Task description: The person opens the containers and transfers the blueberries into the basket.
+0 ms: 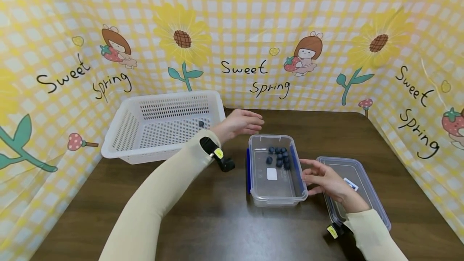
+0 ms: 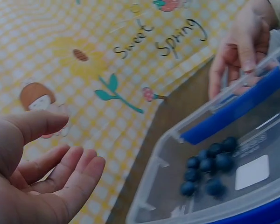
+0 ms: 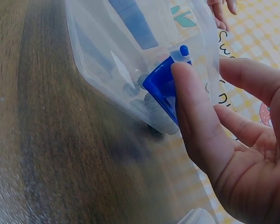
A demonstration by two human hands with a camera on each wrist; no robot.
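Table brown wood, yellow cloth behind; basket, lid flank our box; left hand, right hand loose, empty.

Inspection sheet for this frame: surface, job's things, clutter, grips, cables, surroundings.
Surface: dark wooden table.
Job's things: clear container with blue clips holds a cluster of blueberries; one blueberry lies in the white basket.
Clutter: clear lid to the right of the container.
Grips: left hand open, holding nothing, beside the basket; right hand open, fingers at the container's right clip.
Cables: nothing seen.
Surroundings: yellow checked "Sweet Spring" backdrop.
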